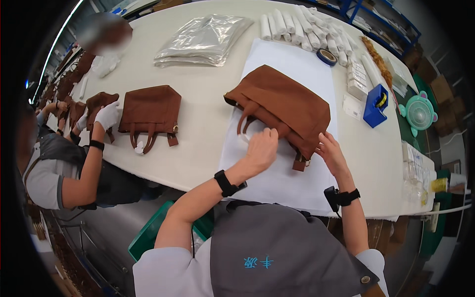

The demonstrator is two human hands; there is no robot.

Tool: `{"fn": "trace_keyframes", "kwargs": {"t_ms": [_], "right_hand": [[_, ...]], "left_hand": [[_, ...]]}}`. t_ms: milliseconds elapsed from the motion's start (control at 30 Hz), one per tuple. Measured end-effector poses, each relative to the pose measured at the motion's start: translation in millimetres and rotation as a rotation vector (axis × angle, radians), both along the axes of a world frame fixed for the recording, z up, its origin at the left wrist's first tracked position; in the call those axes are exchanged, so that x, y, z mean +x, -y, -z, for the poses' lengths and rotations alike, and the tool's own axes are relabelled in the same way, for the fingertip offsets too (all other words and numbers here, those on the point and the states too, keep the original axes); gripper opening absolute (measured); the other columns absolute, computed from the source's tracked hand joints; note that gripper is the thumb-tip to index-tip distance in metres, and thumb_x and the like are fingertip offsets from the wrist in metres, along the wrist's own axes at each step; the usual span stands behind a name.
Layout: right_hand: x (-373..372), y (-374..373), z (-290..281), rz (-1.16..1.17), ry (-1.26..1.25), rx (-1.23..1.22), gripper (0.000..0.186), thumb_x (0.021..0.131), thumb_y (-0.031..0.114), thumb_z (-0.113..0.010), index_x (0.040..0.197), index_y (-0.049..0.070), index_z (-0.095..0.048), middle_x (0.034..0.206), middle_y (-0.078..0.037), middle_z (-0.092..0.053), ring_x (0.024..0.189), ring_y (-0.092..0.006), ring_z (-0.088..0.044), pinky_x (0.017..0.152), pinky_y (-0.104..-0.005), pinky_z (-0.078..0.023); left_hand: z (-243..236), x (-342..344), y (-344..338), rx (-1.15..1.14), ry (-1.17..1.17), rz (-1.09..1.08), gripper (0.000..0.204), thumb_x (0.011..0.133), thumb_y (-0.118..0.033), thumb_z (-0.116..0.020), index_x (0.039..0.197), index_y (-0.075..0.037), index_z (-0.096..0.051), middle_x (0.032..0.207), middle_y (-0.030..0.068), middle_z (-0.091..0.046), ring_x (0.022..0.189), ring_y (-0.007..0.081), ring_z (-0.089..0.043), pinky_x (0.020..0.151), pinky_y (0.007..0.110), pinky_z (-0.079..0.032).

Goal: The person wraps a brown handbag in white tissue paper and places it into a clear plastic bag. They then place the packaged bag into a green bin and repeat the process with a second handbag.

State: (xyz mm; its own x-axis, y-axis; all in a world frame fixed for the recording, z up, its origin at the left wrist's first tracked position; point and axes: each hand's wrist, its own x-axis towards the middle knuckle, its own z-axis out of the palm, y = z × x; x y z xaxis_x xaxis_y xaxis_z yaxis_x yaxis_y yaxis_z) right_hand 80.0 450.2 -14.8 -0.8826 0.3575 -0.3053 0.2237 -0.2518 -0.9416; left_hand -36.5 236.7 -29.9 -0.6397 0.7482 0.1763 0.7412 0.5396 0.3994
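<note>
Head view: a brown handbag (282, 106) lies on a white sheet (292, 64) near the bench (208, 99) front edge. The left hand (260, 148) pinches something white and small at the handles (247, 119), fingers closed. The right hand (331, 153) rests open at the buckle corner. Seemingly handle wrapping; next needs steadying. White rolls (307, 29) line the far edge

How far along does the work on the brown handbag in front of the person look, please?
Done: the brown handbag lies flat on the white sheet.
In hand: the left hand is at its handles; the right hand steadies its lower corner.
Left: the stack of clear bags and the white rolls lie untouched beyond.
</note>
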Motion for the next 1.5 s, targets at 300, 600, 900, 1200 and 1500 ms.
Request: {"fn": "trace_keyframes", "kwargs": {"t_ms": [300, 600, 900, 1200, 1500], "right_hand": [[28.1, -75.1, 15.3, -0.075, 0.227, 0.167, 0.064, 0.087, 0.031, -0.064, 0.137, 0.001, -0.038, 0.124, -0.014, -0.053, 0.106, -0.0198, -0.056, 0.09, -0.0318, -0.045], [-89.0, -185.6, -51.5, 0.078, 0.067, 0.374, 0.046, 0.087, 0.029, -0.061, 0.123, 0.0, -0.052, 0.107, -0.009, -0.059, 0.092, -0.019, -0.063, 0.08, -0.0284, -0.049], [-319.6, -265.4, 0.6, -0.007, 0.05, 0.84, 0.033, 0.079, 0.02, -0.064, 0.107, 0.004, -0.063, 0.097, -0.012, -0.064, 0.089, -0.0274, -0.064, 0.079, -0.0325, -0.05], [-484.0, -255.2, 35.7, -0.292, -0.048, 1.633, 0.033, 0.079, 0.01, -0.058, 0.111, 0.008, -0.065, 0.096, -0.023, -0.061, 0.097, -0.0369, -0.058, 0.088, -0.0439, -0.048], [-355.9, -222.5, -41.8, 0.247, -0.367, 1.368, 0.037, 0.08, 0.021, -0.069, 0.108, -0.002, -0.062, 0.095, -0.02, -0.065, 0.084, -0.0334, -0.062, 0.076, -0.0375, -0.05]], "left_hand": [[-49.3, 46.9, -3.9, -0.277, 0.774, 0.595, 0.045, 0.087, -0.011, -0.051, 0.128, 0.009, -0.044, 0.101, 0.0275, -0.06, 0.087, 0.0384, -0.06, 0.081, 0.04, -0.048], [-77.5, -143.3, 10.3, 0.32, 0.654, 0.127, 0.047, 0.085, -0.021, -0.067, 0.126, -0.001, -0.055, 0.121, 0.0137, -0.06, 0.106, 0.0208, -0.06, 0.091, 0.032, -0.046], [-35.4, -281.0, -80.8, 0.145, 0.908, -0.03, 0.048, 0.09, -0.024, -0.062, 0.128, 0.003, -0.052, 0.12, 0.0138, -0.061, 0.113, 0.0205, -0.056, 0.097, 0.032, -0.043], [14.8, -323.1, -124.0, 0.104, 1.003, -0.051, 0.036, 0.092, -0.02, -0.058, 0.122, 0.0, -0.058, 0.102, 0.0063, -0.065, 0.09, 0.0121, -0.059, 0.079, 0.024, -0.047], [-27.9, -321.8, -110.8, 0.354, 0.431, 0.034, 0.037, 0.085, -0.009, -0.063, 0.121, -0.001, -0.058, 0.111, 0.0135, -0.061, 0.102, 0.0238, -0.058, 0.091, 0.032, -0.045]]}}
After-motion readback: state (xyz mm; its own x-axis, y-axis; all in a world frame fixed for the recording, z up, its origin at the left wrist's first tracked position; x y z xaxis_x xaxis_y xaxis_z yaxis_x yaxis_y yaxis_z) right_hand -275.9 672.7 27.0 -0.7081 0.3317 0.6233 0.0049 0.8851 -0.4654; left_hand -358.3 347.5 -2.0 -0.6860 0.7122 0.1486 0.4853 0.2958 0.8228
